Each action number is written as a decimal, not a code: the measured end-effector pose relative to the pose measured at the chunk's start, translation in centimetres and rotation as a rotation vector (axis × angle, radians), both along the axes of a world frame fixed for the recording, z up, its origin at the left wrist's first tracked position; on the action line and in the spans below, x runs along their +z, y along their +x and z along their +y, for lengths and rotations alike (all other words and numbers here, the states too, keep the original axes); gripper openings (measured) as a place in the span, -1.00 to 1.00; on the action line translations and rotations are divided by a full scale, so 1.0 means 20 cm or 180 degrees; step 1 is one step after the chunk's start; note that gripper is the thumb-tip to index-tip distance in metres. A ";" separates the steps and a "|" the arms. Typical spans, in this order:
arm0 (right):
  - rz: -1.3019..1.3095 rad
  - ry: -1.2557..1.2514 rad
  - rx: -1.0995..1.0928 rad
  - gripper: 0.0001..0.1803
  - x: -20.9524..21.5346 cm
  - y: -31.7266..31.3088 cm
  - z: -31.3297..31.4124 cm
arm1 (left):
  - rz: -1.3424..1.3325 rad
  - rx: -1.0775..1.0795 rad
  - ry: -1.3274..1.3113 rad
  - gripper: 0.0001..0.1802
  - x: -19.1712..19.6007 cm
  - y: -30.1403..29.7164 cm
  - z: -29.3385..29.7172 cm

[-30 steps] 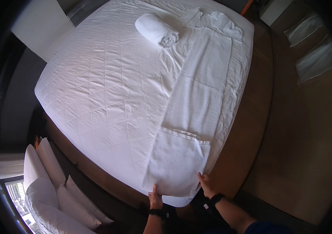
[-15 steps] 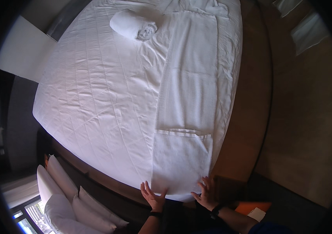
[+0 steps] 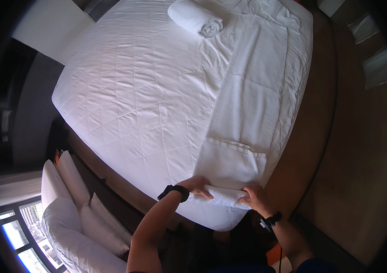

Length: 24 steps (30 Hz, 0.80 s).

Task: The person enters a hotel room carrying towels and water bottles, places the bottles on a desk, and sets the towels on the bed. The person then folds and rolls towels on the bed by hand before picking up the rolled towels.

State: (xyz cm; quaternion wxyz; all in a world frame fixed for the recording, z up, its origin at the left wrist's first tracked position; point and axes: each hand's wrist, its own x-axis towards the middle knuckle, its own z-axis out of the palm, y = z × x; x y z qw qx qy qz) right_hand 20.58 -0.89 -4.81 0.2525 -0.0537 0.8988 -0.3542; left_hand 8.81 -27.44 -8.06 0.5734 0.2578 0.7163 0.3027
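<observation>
A long white towel [image 3: 252,86] lies lengthwise along the right side of the bed, with a folded-over flap at its near part. Its near end is turned up into a thick roll [image 3: 223,196]. My left hand [image 3: 198,185] grips the roll's left end, thumb on the near side. At the right end, my right hand [image 3: 254,198] closes round the same roll. Fingertips of both hands are partly hidden by the cloth. Farther up the bed rests a finished-looking rolled towel [image 3: 195,18], its spiral end facing right.
The white bed [image 3: 129,100] has a quilted cover, rumpled at the far right. Several white pillows [image 3: 89,227] are stacked at the lower left by a window [image 3: 25,236]. Brown floor [image 3: 357,150] runs along the right, where pale cloths [image 3: 379,68] show.
Both hands have moved from the towel's near edge onto it and taken hold. That end is now turned up into a roll. The view has shifted, so the bed appears farther right.
</observation>
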 end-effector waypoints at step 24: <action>0.1785 0.0922 -0.0523 -0.52 -0.05 -0.71 0.04 | 0.3123 -0.0662 -0.0297 -0.75 0.19 0.28 0.26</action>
